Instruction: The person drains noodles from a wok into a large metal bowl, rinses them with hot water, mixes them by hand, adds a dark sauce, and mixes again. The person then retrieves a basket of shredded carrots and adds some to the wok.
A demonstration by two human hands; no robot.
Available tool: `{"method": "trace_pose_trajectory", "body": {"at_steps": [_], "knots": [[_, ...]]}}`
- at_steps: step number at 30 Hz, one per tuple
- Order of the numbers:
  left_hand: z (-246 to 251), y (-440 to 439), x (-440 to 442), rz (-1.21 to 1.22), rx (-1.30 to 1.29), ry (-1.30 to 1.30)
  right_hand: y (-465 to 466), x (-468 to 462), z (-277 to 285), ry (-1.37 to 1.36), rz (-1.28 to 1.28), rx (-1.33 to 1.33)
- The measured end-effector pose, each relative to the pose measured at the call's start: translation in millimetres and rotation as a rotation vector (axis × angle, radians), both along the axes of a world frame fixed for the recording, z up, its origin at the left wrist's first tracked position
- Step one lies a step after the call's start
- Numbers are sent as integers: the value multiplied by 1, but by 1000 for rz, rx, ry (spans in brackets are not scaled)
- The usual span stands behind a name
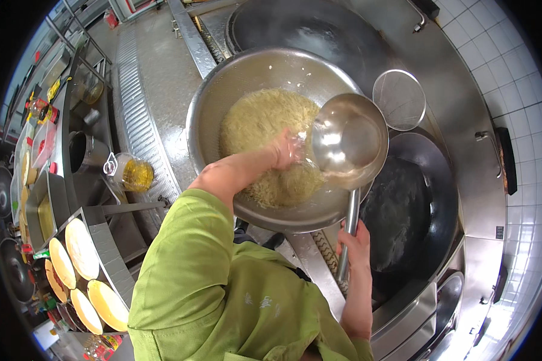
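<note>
A large perforated steel colander holds a mass of pale yellow food in small pieces, which looks like rice. My left hand is down at this food inside the colander, with clear water splashing around it. The splash and blur hide its fingers. My right hand grips the metal handle of a big steel ladle. The ladle's bowl is tilted over the colander's right side, and water runs from its lip beside my left hand.
A dark wok with liquid sits at the right, below a round mesh strainer. Steam rises from a larger wok behind the colander. Leftward are a jug of yellow oil and several oval boards or dishes on a counter.
</note>
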State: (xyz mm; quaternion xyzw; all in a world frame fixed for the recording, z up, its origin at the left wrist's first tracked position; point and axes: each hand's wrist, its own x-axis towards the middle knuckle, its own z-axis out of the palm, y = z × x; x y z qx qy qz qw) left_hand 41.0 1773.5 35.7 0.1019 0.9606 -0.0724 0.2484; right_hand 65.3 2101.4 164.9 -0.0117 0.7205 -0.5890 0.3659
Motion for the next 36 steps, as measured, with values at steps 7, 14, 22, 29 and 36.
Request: {"method": "trace_pose_trajectory", "body": {"at_steps": [7, 14, 22, 29, 36], "knots": [[-30, -41, -23, 947, 186, 382, 46, -11, -35, 191, -419, -135], [-2, 3, -18, 480, 622, -84, 183, -20, -91, -280, -724, -543], [49, -17, 63, 283, 340, 594, 234, -35, -152, -524, -771, -710], [79, -15, 164, 686, -35, 636, 165, -137, -138, -497, -330, -783], [57, -56, 199, 1600, 505, 1013, 79, -289, -140, -484, -10, -795]]}}
